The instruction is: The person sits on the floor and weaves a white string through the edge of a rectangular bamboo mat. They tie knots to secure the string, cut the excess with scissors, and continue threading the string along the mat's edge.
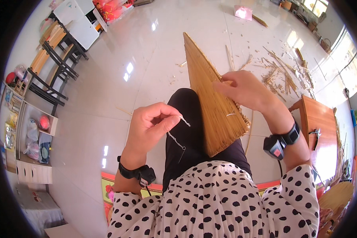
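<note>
My left hand (154, 123) is closed in a pinch on a white thread (174, 139). One end sticks out past the fingertips; another length hangs below with a thin needle (181, 155) at its tip, over my dark trouser leg. A flat panel of golden plant stalks (210, 95), seen at a slant, stands tilted on my lap, its far end narrowing to a point in view. My right hand (246, 89) grips its right edge, where the stalk ends look stitched and knobbly. A short bit of white thread (231, 114) shows on the panel's face, lower down.
Loose stalks (281, 71) and scraps lie on the pale tiled floor at the far right. A brown wooden table or cabinet (317, 131) stands close on the right. On the left are a bench with dark frames (53, 59) and a shelf unit (35, 166). A pink box (243, 12) sits far ahead.
</note>
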Available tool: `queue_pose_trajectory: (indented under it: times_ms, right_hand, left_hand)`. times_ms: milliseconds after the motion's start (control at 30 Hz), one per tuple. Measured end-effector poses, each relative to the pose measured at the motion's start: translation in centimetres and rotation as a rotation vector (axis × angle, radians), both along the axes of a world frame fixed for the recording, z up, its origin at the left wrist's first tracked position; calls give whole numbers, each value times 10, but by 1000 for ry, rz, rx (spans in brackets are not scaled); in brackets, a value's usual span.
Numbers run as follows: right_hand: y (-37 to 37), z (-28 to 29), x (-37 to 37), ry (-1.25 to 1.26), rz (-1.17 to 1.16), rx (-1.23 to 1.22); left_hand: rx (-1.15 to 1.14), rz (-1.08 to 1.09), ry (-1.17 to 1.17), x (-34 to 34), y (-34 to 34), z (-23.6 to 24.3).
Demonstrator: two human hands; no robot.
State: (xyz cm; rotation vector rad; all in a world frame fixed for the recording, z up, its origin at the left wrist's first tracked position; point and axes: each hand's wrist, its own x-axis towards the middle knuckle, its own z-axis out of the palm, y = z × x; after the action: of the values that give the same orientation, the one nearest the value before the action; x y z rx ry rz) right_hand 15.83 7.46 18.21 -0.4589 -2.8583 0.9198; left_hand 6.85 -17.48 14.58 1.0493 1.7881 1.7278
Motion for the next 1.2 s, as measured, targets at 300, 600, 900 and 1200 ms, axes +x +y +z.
queue_pose_trajectory:
  times_ms: [300,600,900,1200]
  right_hand:
    - [28,-16,14,-40,51,46]
    - [74,-43,67,316,-294,-362]
    - [67,-46,89,830,-365,-936]
    - [1,-116,80,739,-238,-1447]
  left_hand:
    - [31,60,-7,4,-16,-6]
    - [119,122,13,2,-18,-10]
    - [401,396,338,39,-28,26]
    - [333,184,478,45,-24,27]
